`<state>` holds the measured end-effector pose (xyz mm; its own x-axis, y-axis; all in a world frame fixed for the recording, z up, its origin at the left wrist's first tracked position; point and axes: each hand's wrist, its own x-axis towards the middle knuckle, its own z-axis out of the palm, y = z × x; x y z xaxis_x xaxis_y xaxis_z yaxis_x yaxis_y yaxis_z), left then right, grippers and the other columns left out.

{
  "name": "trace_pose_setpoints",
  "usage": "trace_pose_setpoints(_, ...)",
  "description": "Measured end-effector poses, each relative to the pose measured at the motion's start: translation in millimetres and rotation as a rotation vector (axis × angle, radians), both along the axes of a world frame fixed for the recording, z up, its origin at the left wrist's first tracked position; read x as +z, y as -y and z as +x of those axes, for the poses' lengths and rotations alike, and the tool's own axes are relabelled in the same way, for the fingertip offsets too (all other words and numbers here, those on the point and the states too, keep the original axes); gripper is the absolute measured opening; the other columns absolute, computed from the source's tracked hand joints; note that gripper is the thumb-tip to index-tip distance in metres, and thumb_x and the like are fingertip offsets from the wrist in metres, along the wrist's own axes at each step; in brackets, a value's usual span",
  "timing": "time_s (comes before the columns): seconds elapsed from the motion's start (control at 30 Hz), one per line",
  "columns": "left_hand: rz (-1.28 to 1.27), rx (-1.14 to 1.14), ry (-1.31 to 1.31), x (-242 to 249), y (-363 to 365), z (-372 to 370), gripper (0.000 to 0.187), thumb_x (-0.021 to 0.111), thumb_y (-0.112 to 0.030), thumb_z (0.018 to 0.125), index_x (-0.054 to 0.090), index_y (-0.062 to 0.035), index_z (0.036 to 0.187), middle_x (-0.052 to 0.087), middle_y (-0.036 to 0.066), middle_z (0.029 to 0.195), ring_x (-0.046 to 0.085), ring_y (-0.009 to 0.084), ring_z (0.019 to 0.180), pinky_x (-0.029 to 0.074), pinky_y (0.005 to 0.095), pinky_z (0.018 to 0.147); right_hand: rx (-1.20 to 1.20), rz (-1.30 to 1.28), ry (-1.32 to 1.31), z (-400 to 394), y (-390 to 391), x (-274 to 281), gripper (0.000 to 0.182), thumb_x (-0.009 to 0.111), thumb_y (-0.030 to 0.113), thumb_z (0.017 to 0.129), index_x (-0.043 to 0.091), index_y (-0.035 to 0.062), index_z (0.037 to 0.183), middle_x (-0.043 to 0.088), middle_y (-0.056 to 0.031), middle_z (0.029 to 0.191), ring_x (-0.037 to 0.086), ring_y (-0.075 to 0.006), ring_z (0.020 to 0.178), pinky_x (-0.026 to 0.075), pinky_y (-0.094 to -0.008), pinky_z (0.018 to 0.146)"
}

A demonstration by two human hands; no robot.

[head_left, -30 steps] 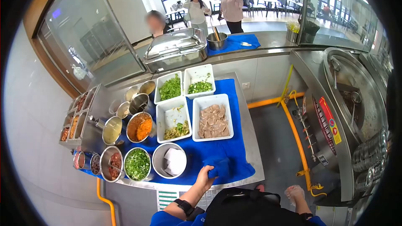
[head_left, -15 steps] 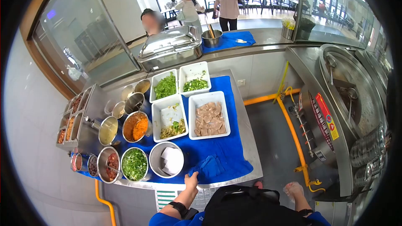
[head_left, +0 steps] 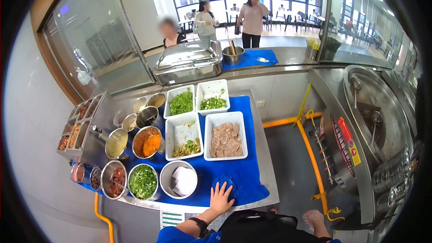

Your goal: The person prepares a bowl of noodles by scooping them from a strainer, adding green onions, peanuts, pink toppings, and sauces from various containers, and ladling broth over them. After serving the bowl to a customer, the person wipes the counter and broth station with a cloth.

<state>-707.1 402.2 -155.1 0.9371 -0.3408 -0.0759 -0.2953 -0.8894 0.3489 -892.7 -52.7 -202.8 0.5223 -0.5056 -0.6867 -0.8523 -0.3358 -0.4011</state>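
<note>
My left hand [head_left: 221, 199] lies with fingers spread on a crumpled blue cloth [head_left: 230, 184], near the front edge of the table covered in blue [head_left: 253, 153]. Left of it stands a steel pot with white pieces inside [head_left: 178, 179], and beside that a pot of chopped greens [head_left: 143, 182]. Behind the hand is a white tub of pale sliced meat [head_left: 226, 136]. My right hand [head_left: 312, 218], in a clear glove, hangs low at the right over the floor; its fingers are blurred and too small to make out.
A chafing dish [head_left: 189, 61] stands on the back counter [head_left: 288, 56]. At the right is a large round cooker [head_left: 382, 94] with ladles. Yellow pipes [head_left: 310, 153] run between table and cooker. Three people are beyond the counter.
My left hand has moved right from the cloth's left edge and now lies spread over it. The view has tilted slightly upward. A person behind the chafing dish shows more of the upper body.
</note>
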Motion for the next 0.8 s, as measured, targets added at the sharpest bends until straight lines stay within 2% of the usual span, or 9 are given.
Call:
trace_pose_setpoints(0.07, 0.055, -0.056, -0.015, 0, -3, -2, 0.076, 0.065, -0.04, 0.075, 0.032, -0.0196, 0.141, 0.021, 0.015, 0.148, 0.011, 0.0407, 0.137, 0.014, 0.0571, 0.108, -0.071, 0.008, -0.067, -31, 37, -79, 0.031, 0.063, 0.035, 0.072, 0.067, 0.0094, 0.091, 0.067, -0.0114, 0.084, 0.064, -0.0284, 0.081, 0.05, -0.0353, 0.072)
trace_pose_setpoints(0.13, 0.079, -0.068, -0.061, -2, -4, 0, 0.083, 0.066, -0.042, 0.075, 0.024, -0.0207, 0.144, 0.014, 0.014, 0.15, 0.007, 0.0415, 0.137, 0.014, 0.0569, 0.108, 0.326, 0.151, 0.161, -90, 119, -228, 0.029, 0.056, 0.035, 0.076, 0.063, 0.0101, 0.089, 0.062, -0.0097, 0.083, 0.06, -0.0272, 0.077, 0.047, -0.0382, 0.068)
trace_pose_setpoints(0.17, 0.077, -0.068, -0.064, -2, -3, 1, 0.084, 0.066, -0.042, 0.075, 0.024, -0.0208, 0.144, 0.014, 0.014, 0.15, 0.008, 0.0415, 0.137, 0.014, 0.057, 0.108, 0.506, -0.104, -0.165, -72, 87, -156, 0.028, 0.055, 0.033, 0.076, 0.063, 0.0107, 0.09, 0.062, -0.01, 0.084, 0.061, -0.0276, 0.077, 0.047, -0.0391, 0.067)
trace_pose_setpoints(0.2, 0.074, -0.068, -0.063, -3, -3, 3, 0.084, 0.066, -0.042, 0.074, 0.024, -0.0208, 0.144, 0.014, 0.014, 0.15, 0.008, 0.0416, 0.137, 0.014, 0.0571, 0.108, 0.683, -0.183, -0.279, -63, 72, -121, 0.027, 0.054, 0.032, 0.076, 0.064, 0.0114, 0.09, 0.063, -0.0102, 0.086, 0.061, -0.0281, 0.078, 0.047, -0.04, 0.067)
trace_pose_setpoints(0.27, 0.106, -0.079, -0.074, -1, -4, 3, 0.086, 0.067, -0.042, 0.073, 0.023, -0.0211, 0.144, 0.013, 0.013, 0.15, 0.007, 0.0417, 0.137, 0.015, 0.057, 0.108, 0.875, -0.228, -0.361, -58, 68, -104, 0.025, 0.053, 0.03, 0.077, 0.064, 0.0128, 0.091, 0.063, -0.0108, 0.089, 0.061, -0.0289, 0.08, 0.047, -0.0417, 0.066)
trace_pose_setpoints(0.5, 0.111, -0.102, -0.068, -3, -7, 3, 0.085, 0.067, -0.043, 0.073, 0.023, -0.022, 0.144, 0.014, 0.013, 0.15, 0.008, 0.0413, 0.138, 0.017, 0.0564, 0.108, 0.992, -0.447, -0.263, -34, 20, -35, 0.026, 0.052, 0.032, 0.075, 0.066, 0.0249, 0.096, 0.064, -0.0045, 0.105, 0.061, -0.0282, 0.097, 0.049, -0.0431, 0.076)
trace_pose_setpoints(0.6, 0.036, -0.087, -0.045, -2, -12, -1, 0.08, 0.065, -0.043, 0.075, 0.026, -0.023, 0.143, 0.016, 0.014, 0.15, 0.009, 0.0408, 0.138, 0.017, 0.0555, 0.108, 0.971, -0.387, -0.163, -17, 10, -17, 0.031, 0.054, 0.04, 0.077, 0.069, 0.0151, 0.087, 0.066, -0.0094, 0.097, 0.063, -0.0283, 0.091, 0.05, -0.0396, 0.08)
trace_pose_setpoints(0.7, -0.012, -0.088, 0.004, -2, -18, -14, 0.076, 0.063, -0.044, 0.077, 0.028, -0.0239, 0.142, 0.016, 0.014, 0.15, 0.01, 0.0405, 0.138, 0.017, 0.0548, 0.108, 1.24, -0.4, -0.258, -1, -13, 20, 0.029, 0.054, 0.038, 0.078, 0.07, 0.0146, 0.087, 0.066, -0.0101, 0.1, 0.063, -0.0285, 0.094, 0.049, -0.0402, 0.082)
trace_pose_setpoints(0.8, 0.026, -0.113, 0.001, -6, -24, -22, 0.077, 0.063, -0.046, 0.077, 0.029, -0.024, 0.142, 0.015, 0.014, 0.15, 0.01, 0.0405, 0.138, 0.017, 0.0555, 0.108, 0.577, -0.231, -0.409, -14, 4, -52, 0.027, 0.053, 0.033, 0.081, 0.068, 0.0166, 0.095, 0.065, -0.0086, 0.104, 0.061, -0.029, 0.098, 0.049, -0.0393, 0.084)
